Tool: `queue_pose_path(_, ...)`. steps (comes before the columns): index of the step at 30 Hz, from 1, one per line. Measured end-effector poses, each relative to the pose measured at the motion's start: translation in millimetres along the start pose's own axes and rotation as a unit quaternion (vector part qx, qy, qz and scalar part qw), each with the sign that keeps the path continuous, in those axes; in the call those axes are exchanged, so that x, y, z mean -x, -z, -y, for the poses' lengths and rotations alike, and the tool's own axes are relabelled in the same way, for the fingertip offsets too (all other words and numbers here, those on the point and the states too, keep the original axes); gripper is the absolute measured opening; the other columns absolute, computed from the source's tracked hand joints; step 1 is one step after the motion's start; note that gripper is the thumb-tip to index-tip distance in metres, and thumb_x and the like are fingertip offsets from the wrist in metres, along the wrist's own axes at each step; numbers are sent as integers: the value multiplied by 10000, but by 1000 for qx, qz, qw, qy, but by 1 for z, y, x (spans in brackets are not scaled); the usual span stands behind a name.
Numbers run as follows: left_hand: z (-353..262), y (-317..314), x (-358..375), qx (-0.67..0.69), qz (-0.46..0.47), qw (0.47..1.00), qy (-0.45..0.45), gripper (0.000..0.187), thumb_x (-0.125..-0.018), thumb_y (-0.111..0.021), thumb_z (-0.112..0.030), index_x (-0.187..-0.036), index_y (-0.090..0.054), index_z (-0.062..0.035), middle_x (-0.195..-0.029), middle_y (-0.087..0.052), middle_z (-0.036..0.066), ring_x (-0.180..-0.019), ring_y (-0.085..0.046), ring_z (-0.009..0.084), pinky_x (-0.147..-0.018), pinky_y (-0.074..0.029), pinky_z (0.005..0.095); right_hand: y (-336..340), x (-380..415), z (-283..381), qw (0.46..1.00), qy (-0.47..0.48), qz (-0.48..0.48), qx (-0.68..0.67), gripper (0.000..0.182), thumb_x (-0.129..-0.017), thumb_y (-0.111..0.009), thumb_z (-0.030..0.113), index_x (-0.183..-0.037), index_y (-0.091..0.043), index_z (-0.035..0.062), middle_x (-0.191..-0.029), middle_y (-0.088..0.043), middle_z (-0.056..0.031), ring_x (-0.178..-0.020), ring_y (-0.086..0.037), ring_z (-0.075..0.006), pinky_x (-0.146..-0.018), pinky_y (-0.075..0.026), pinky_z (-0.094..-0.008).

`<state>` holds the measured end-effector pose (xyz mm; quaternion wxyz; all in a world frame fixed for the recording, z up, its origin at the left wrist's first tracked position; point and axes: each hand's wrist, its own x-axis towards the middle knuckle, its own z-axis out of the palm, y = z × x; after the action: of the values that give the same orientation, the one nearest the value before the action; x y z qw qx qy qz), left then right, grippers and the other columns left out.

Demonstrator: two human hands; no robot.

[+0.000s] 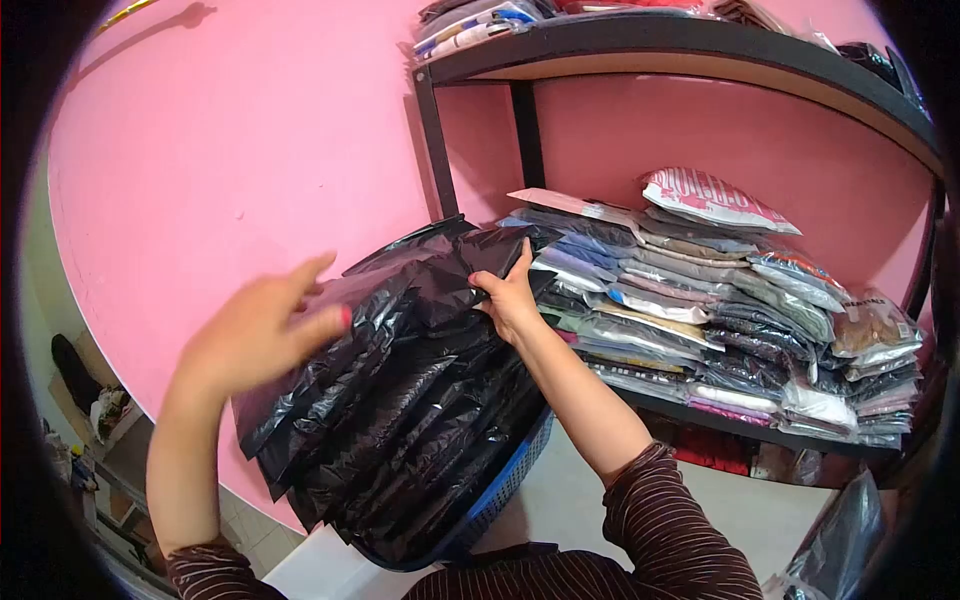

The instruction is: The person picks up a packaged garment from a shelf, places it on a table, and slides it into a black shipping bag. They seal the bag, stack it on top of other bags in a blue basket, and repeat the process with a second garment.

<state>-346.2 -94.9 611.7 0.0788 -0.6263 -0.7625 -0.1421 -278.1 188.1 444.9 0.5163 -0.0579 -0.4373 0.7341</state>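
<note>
Black plastic packages [400, 370] are piled in a blue basket [510, 475] in front of me. My right hand [508, 295] grips the far edge of the top black plastic package [430, 285], thumb on top. Smeared by motion, my left hand [265, 325] hovers at the left side of the pile, its fingers apart and nothing between them. The glossy packages overlap in slanting layers and rise above the basket's rim.
A dark-framed shelf [640, 50] stands against the pink wall [250, 150] at the right. Stacks of clear-bagged folded clothes [690, 310] fill its lower level, with a red-and-white package [710, 200] on top. A dark wrapped bundle [840, 535] lies at the lower right.
</note>
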Motion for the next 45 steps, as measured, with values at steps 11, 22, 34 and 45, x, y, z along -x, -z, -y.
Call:
queue_pose_path(11, 18, -65, 46, -116, -33, 987, 105, 750, -845, -635, -235, -1447, -246, -16, -1439, -321, 285, -1328, -343, 396, -1100, -288, 417, 26, -8, 7, 978, -39, 189, -75, 1016, -733, -583, -113, -1495, -70, 320, -1399, -388, -53, -1204, -476, -242, -908, -458, -493)
queue_pose_path(22, 32, -63, 45, -104, -39, 993, 32, 705, -812, -657, -165, -1422, -327, -43, -1395, -395, 276, -1288, -398, 392, -1071, -331, 420, -4, 7, 42, 759, 62, 28, 647, 986, -740, -720, 489, -1431, -234, -19, -1292, -488, -286, -1099, -544, -466, -883, -480, -457)
queue_pose_path(34, 21, -69, 50, -101, -98, 989, 42, 749, -778, -690, -216, -1420, -344, -47, -1424, -381, 240, -1314, -365, 402, -1084, -280, 489, -12, 19, -16, 737, 311, -5, 600, 445, -937, -472, 385, -1275, -551, 107, -1387, -449, -179, -1348, -327, -361, -1069, -147, -654)
queue_pose_path(45, -79, -133, 101, -170, -239, 955, -51, 703, -817, -580, -340, -1403, -365, -15, -1506, -250, 223, -1402, -145, 449, -1117, -84, 585, 222, 253, -25, 647, 105, 76, 752, 537, -923, -511, 415, -1395, -407, 183, -1482, -284, -185, -1386, -244, -385, -1038, -168, -689)
